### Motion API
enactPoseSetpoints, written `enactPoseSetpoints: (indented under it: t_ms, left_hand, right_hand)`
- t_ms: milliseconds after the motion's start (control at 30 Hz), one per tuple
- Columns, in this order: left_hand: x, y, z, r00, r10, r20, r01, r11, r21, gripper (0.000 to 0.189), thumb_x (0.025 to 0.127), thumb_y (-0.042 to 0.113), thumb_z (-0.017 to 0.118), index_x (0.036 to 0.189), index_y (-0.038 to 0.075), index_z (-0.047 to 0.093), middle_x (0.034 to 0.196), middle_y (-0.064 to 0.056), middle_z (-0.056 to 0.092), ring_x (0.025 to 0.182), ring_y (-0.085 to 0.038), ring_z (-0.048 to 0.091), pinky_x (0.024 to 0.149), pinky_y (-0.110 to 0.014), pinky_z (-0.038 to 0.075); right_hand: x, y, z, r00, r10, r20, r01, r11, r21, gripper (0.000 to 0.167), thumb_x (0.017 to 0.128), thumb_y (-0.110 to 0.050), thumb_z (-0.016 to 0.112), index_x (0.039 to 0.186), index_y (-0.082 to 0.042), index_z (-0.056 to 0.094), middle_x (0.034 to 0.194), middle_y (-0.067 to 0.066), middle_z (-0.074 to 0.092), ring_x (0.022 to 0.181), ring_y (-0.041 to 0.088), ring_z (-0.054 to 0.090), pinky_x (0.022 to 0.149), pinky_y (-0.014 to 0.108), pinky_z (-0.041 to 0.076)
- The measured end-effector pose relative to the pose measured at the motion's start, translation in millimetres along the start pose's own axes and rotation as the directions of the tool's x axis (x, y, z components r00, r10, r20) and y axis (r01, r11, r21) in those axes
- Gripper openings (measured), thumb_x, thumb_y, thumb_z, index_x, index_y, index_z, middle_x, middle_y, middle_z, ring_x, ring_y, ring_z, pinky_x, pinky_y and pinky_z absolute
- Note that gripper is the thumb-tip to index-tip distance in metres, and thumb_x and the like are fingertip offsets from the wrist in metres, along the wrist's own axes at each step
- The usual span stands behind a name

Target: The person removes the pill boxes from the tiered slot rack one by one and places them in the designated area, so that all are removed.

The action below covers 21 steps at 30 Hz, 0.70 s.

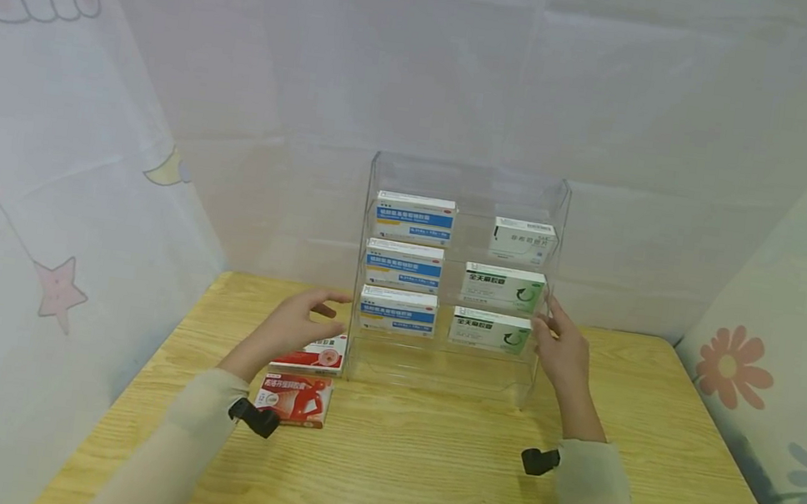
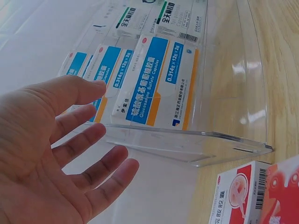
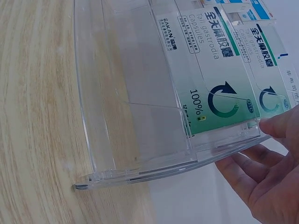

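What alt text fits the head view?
A left hand and right hand flank a clear rack holding three blue-and-white boxes and three mainly white boxes; two red-and-white boxes sit on the wooden table.

Clear tiered rack (image 1: 472,183): glossy, smooth plastic. Blue-white rect. boxes (image 1: 404,270) & green-white rect. boxes (image 1: 490,330): printed cardboard, slight sheen. Light-brown tabletop (image 1: 421,481): glossy wood-grain; pale backdrop (image 1: 412,60): creased matt cloth.

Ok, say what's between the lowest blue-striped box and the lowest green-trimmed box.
Just bare clear rack between the blue-striped box and green-trimmed box, in the head view.
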State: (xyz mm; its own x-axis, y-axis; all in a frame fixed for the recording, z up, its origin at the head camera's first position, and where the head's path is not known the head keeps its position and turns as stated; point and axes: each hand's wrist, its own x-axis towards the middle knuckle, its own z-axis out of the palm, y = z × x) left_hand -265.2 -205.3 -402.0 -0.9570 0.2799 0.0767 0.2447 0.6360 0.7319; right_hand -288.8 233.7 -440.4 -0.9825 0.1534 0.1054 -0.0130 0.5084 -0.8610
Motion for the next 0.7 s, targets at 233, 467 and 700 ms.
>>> enactPoseSetpoints:
  t_ms: [233,467,700]
  left_hand:
    - [12.9,11.4,2.1,0.999,0.031,-0.015,-0.03,0.999,0.036,0.05,0.094,0.028,0.073,0.141,0.022,0.059,0.148,-0.007,0.053,0.124,-0.033,0.058,0.094,-0.056,0.053]
    - [29.1,14.6,5.6,0.998,0.058,-0.015,-0.057,0.996,0.064,0.048,0.094,0.025,0.073,0.14,0.022,0.06,0.147,-0.007,0.054,0.122,-0.033,0.059,0.096,-0.056,0.052]
    - [42.4,24.1,8.2,0.997,0.075,0.005,-0.075,0.987,0.145,0.048,0.093,0.028,0.074,0.138,0.02,0.062,0.144,-0.009,0.057,0.118,-0.033,0.06,0.093,-0.054,0.053]
  right_hand:
    - [-0.3,0.7,0.1,1.0,-0.007,-0.005,0.007,1.0,-0.016,0.057,0.107,-0.039,0.048,0.16,-0.038,0.026,0.148,0.017,0.053,0.105,0.039,0.071,0.092,0.052,0.057]
    - [0.5,2.2,0.6,1.0,-0.012,-0.003,0.012,1.0,-0.024,0.058,0.107,-0.039,0.048,0.16,-0.037,0.026,0.147,0.018,0.054,0.105,0.04,0.07,0.091,0.052,0.058]
    - [-0.7,0.8,2.4,1.0,-0.009,-0.017,0.009,1.0,-0.029,0.056,0.107,-0.033,0.049,0.16,-0.037,0.028,0.145,0.017,0.056,0.102,0.038,0.072,0.087,0.048,0.059]
